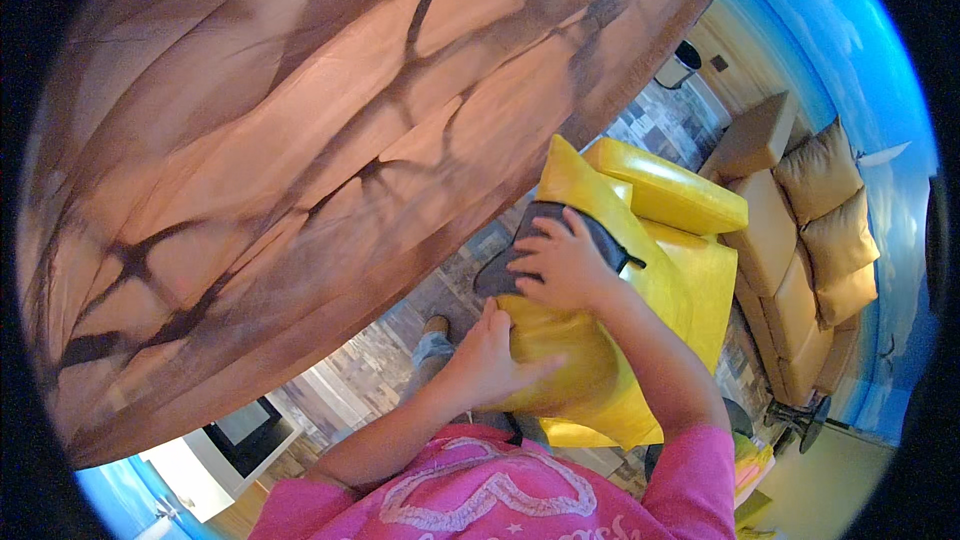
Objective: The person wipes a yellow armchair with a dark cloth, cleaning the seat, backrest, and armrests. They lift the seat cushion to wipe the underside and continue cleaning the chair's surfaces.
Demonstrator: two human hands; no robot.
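A dark grey zippered-looking pouch (497, 273) with a black strap end at its right lies on a yellow cushion (575, 365) in front of me. My right hand (567, 262) rests on top of the pouch, its fingers spread. My left hand (490, 360) lies on the near left part of the cushion, fingers pointing toward the pouch's lower edge and thumb stretched out to the right, slightly blurred. The cushion leans against a shiny yellow armchair (690, 275). The underside of the pouch is hidden.
A large brown cloth (330, 170) with dark branching marks fills the upper left. At the right stands a tan sofa (785, 240) with two cushions. A bin (678, 65) is at the far wall, and a white-framed dark object (245, 440) at lower left. The floor (345, 410) is patchwork wood.
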